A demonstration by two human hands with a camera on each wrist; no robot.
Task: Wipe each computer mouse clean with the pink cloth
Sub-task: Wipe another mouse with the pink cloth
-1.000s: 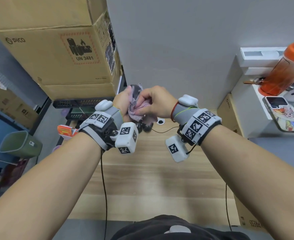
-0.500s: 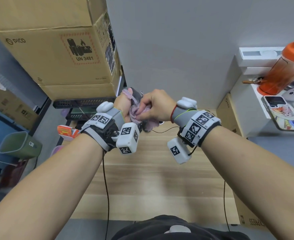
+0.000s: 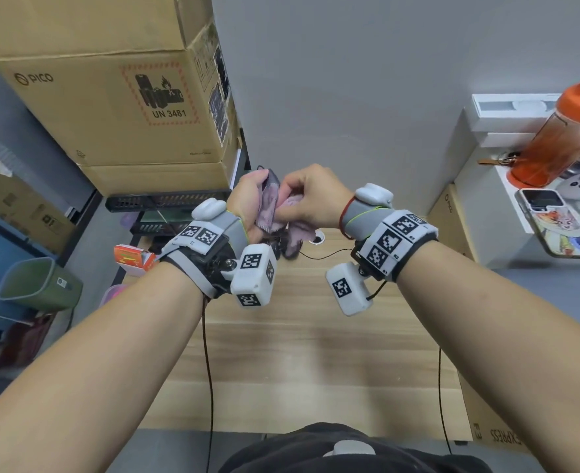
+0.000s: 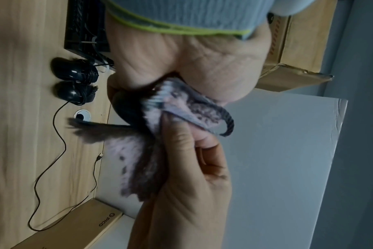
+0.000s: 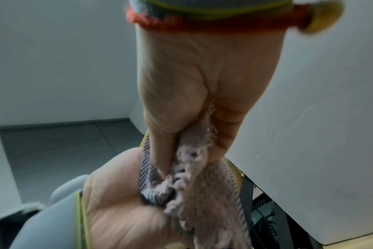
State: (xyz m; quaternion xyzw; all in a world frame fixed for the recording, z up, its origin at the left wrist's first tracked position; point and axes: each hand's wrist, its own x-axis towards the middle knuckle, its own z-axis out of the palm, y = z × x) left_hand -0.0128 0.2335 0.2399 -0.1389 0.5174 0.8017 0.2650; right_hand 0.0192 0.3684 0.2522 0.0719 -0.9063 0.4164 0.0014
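My left hand [image 3: 252, 196] grips a black mouse [image 4: 128, 107] above the far edge of the wooden desk [image 3: 299, 353]. The pink cloth [image 3: 268, 206] is draped over that mouse, and most of it is hidden. My right hand [image 3: 302, 196] pinches the cloth [image 4: 181, 104] against the mouse, and a loose end [image 5: 202, 193] hangs below. In the right wrist view, thumb and fingers are curled into the fabric. Two more black mice [image 4: 72, 69] [image 4: 74, 91] lie side by side on the desk below, with their cords bundled.
Stacked cardboard boxes [image 3: 111, 97] stand at the left above a black rack [image 3: 165, 199]. A green bin [image 3: 36, 285] is on the floor. A white shelf at the right carries an orange bottle [image 3: 561, 138] and a phone [image 3: 551, 223]. Thin black cables [image 3: 206, 353] cross the desk.
My right hand has rubbed the cloth over the mouse, and more fabric now covers it. Both hands stay close together, almost in the same place.
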